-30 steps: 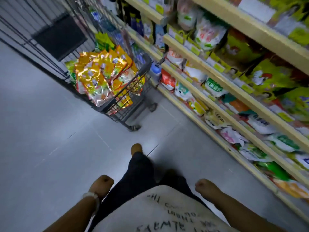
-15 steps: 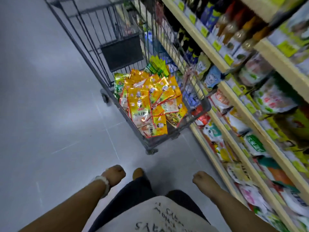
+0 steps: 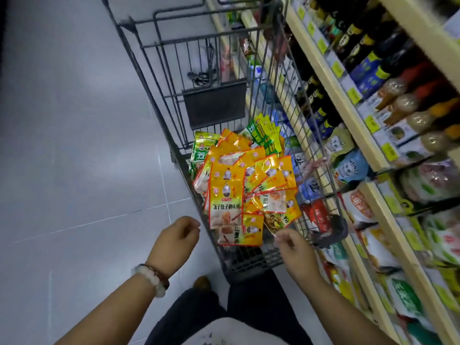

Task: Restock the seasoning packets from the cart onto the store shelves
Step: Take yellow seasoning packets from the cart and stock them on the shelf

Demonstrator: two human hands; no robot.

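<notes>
A grey wire cart (image 3: 249, 263) stands just in front of me, hard against the store shelves (image 3: 329, 78) on the right. Its near end holds a heap of orange-yellow seasoning packets (image 3: 239, 185), with green packets (image 3: 263, 135) behind them. My left hand (image 3: 178, 241), with beaded bracelets on the wrist, hovers beside the cart's left edge, fingers loosely curled and holding nothing. My right hand (image 3: 295, 247) reaches to the lower corner of a packet at the near right of the heap. Its fingertips meet that corner, but whether they pinch it is unclear.
Dark sauce bottles (image 3: 373, 46) fill the upper shelf. Bagged goods (image 3: 361, 212) crowd the lower shelves beside and behind the cart. Grey tiled floor (image 3: 74, 170) spreads to the left. My shoe (image 3: 201, 282) stands at the cart's near end.
I have stepped up to the cart, which now fills the middle of the view. Both hands rose from my sides to the cart's near end, the right one reaching a packet's corner.
</notes>
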